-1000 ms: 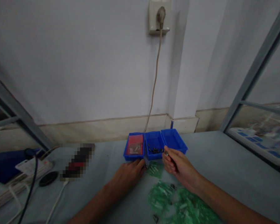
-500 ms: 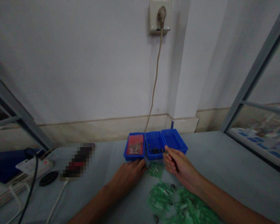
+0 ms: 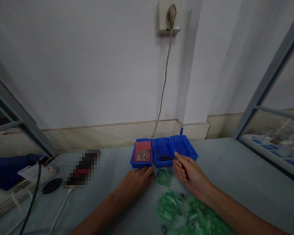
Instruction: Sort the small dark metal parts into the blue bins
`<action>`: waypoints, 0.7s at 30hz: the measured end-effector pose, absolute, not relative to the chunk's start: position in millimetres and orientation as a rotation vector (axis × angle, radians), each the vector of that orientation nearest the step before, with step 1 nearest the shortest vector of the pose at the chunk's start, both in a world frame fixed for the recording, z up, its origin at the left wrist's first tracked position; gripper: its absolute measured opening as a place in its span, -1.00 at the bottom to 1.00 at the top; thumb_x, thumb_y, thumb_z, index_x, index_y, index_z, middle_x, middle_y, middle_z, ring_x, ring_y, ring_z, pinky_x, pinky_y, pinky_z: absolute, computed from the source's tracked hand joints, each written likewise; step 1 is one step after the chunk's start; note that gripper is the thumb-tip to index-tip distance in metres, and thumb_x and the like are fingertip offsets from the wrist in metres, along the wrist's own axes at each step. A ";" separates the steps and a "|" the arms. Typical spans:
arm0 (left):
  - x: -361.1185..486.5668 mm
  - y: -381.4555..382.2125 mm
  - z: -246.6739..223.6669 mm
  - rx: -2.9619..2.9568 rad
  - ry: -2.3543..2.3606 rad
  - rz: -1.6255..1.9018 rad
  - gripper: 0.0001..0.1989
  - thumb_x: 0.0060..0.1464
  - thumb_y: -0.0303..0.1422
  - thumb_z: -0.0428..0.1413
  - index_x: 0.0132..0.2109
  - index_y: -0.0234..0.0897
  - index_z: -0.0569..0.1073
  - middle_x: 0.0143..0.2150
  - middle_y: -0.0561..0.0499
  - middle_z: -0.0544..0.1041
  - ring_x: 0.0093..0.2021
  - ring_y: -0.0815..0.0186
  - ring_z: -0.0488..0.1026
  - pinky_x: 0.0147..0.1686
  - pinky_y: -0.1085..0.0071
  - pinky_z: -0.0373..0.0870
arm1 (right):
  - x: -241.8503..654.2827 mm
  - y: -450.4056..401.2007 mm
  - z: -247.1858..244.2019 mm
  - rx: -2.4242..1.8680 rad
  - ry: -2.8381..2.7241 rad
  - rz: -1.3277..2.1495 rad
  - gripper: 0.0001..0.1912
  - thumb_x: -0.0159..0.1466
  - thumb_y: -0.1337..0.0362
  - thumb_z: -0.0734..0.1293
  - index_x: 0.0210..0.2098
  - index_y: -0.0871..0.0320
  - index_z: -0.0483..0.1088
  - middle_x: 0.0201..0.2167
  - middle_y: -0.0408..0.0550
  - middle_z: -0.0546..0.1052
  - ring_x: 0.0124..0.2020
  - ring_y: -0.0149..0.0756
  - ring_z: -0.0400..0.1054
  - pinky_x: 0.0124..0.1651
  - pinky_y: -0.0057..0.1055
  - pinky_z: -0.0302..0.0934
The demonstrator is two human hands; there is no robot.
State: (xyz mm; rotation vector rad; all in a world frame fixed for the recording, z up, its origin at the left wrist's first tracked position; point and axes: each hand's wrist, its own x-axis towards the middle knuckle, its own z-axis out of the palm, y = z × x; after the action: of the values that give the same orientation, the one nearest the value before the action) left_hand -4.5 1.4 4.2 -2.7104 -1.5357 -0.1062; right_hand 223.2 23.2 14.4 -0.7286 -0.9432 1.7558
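Observation:
My left hand (image 3: 140,178) rests on the table just in front of the left blue tray, its fingertips closed on a small dark metal part (image 3: 154,174). Beside those fingertips lies a small green plastic bag (image 3: 163,178) with several slim pieces in it. My right hand (image 3: 186,168) is raised in front of the right blue tray (image 3: 185,147), fingers curled in, with a small metal part (image 3: 176,159) pinched between thumb and forefinger. In the middle blue tray (image 3: 162,145) sit several small dark metal parts (image 3: 164,157). The left blue tray (image 3: 131,160) holds a red packet (image 3: 142,148).
Green plastic bags (image 3: 203,218) are heaped at the front, with loose dark metal parts (image 3: 164,229) around them. To the left are a pixelated object (image 3: 82,169), a black disc (image 3: 52,186), a power strip (image 3: 47,173) and cables. A white cord (image 3: 164,81) hangs down the wall.
The view has shifted very slightly. Both hands keep nearly the same place and grip, and the trays and bags stay put.

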 end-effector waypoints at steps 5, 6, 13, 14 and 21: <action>-4.5 1.5 3.4 -2.700 -1.550 -0.107 -0.83 0.40 -0.31 -0.09 0.01 -0.16 0.36 -0.10 -0.01 0.57 -0.18 0.17 0.58 -0.26 0.30 0.53 | 223.5 21.8 15.1 -0.716 -0.944 1.755 -0.54 0.31 0.02 0.38 -0.56 0.15 0.21 -0.71 -0.32 0.12 -0.72 -0.56 -0.15 -0.65 -0.49 -0.26; -4.8 1.8 2.8 -2.701 -1.549 -0.109 -0.83 0.40 -0.30 -0.09 0.02 -0.15 0.36 -0.10 -0.01 0.57 -0.17 0.17 0.58 -0.25 0.31 0.53 | 223.6 21.4 15.0 -0.712 -0.944 1.757 -0.54 0.31 0.02 0.38 -0.56 0.15 0.21 -0.71 -0.32 0.12 -0.72 -0.56 -0.16 -0.65 -0.49 -0.26; -5.8 2.6 1.7 -2.708 -1.543 -0.112 -0.83 0.40 -0.30 -0.08 0.02 -0.15 0.35 -0.10 0.00 0.58 -0.17 0.14 0.58 -0.27 0.26 0.54 | 223.5 22.3 13.7 -0.714 -0.936 1.756 -0.54 0.32 0.02 0.38 -0.55 0.16 0.22 -0.70 -0.32 0.13 -0.71 -0.57 -0.15 -0.65 -0.50 -0.25; -5.7 2.6 1.8 -2.708 -1.539 -0.113 -0.84 0.39 -0.30 -0.08 0.02 -0.15 0.35 -0.11 0.00 0.58 -0.17 0.14 0.58 -0.27 0.26 0.54 | 223.4 22.7 13.4 -0.712 -0.934 1.756 -0.54 0.31 0.02 0.38 -0.55 0.15 0.22 -0.70 -0.32 0.13 -0.71 -0.57 -0.14 -0.65 -0.50 -0.25; -5.8 2.6 1.1 -2.711 -1.534 -0.124 -0.84 0.39 -0.30 -0.07 0.03 -0.14 0.34 -0.08 0.00 0.57 -0.16 0.16 0.58 -0.26 0.30 0.53 | 222.9 21.8 12.4 -0.714 -0.938 1.761 -0.53 0.31 0.01 0.38 -0.55 0.15 0.21 -0.70 -0.33 0.12 -0.72 -0.57 -0.15 -0.65 -0.50 -0.25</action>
State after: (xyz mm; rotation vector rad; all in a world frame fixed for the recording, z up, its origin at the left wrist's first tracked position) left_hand -5.8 2.6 1.1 -2.7105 -1.5339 -0.1235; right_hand 222.9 21.8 12.4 -0.7140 -0.9383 1.7605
